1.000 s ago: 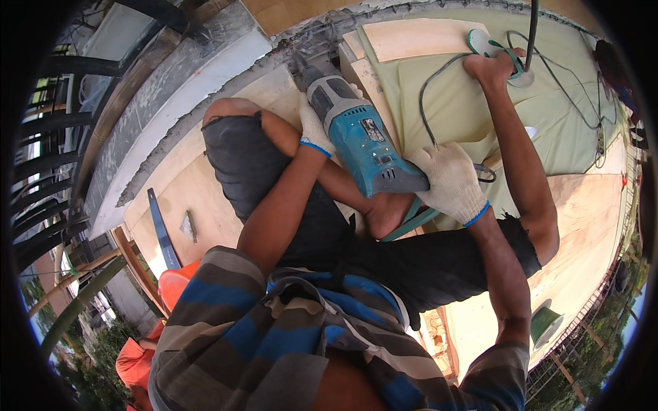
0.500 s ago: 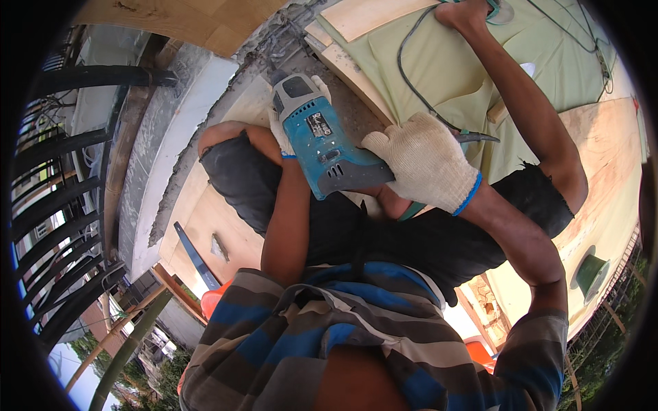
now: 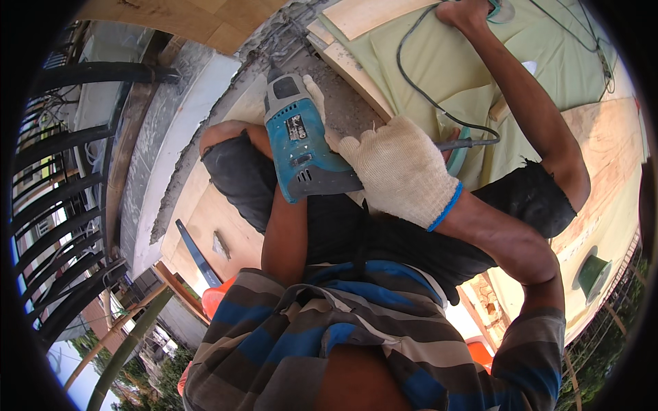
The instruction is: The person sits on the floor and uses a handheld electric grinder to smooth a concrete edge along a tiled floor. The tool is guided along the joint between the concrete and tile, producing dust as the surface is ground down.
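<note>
A blue and grey power drill [image 3: 299, 140] lies across my lap, its dark front end pointing up and away at the broken concrete [image 3: 257, 61]. My right hand [image 3: 406, 171], in a cream knitted glove with a blue cuff, is closed round the rear handle. My left hand [image 3: 314, 96], gloved alike, supports the front of the drill from beneath. Its fingers show along the right side of the housing, while the rest is hidden. Behind my right hand the black power cord [image 3: 480, 142] leaves the handle and loops up over a pale green sheet [image 3: 425, 58].
Wooden boards [image 3: 356, 79] edge the rubble trench on the right. A white-faced slab [image 3: 175, 144] and black metal railing [image 3: 58, 198] stand to the left. A handsaw [image 3: 197, 253] rests on plywood by my left elbow. At far right is a green conical object [image 3: 593, 272].
The drill's rear end has swung left, making the drill more upright in view. My right hand moved left and slightly nearer with it, and more of the cord shows.
</note>
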`<state>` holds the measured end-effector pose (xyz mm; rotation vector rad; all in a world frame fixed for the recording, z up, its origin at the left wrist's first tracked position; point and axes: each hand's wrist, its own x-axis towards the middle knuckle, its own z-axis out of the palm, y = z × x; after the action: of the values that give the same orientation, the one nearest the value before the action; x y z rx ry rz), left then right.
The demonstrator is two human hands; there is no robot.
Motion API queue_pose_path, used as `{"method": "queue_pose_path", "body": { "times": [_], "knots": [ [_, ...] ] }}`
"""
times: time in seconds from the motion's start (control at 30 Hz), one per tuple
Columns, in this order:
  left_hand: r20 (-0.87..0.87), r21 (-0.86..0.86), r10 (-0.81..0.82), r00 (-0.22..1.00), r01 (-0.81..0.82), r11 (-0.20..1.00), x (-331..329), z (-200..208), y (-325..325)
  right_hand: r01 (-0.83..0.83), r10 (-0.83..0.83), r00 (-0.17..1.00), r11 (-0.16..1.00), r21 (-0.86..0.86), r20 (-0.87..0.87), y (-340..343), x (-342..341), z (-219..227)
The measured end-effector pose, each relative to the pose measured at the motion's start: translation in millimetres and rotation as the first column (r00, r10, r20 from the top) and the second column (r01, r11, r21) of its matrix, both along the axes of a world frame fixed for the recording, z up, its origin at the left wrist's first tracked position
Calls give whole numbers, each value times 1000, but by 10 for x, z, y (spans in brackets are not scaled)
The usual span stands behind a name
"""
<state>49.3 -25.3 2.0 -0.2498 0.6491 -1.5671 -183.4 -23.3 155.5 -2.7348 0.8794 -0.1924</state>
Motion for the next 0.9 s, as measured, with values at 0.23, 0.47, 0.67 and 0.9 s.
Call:
{"method": "queue_pose_path", "body": {
  "times": [0.23, 0.47, 0.67, 0.9],
  "knots": [
    [117, 131, 2, 993, -18, 991, 37, 100, -45, 0, 1, 1000, 998, -63, 22, 62, 110, -7],
    [32, 221, -21, 999, 14, 975, 145, -51, -105, 11, -11, 1000, 999, 48, 10, 95, 200, -37],
    [51, 194, 1, 999, -11, 981, 146, -229, -73, 28, -33, 998, 994, 107, 48, 54, 129, -46],
    [382, 21, -46, 923, 40, 999, 143, -698, -50, 75, -15, 989, 905, 418, -147, -25, -183, -209]
  ]
}}
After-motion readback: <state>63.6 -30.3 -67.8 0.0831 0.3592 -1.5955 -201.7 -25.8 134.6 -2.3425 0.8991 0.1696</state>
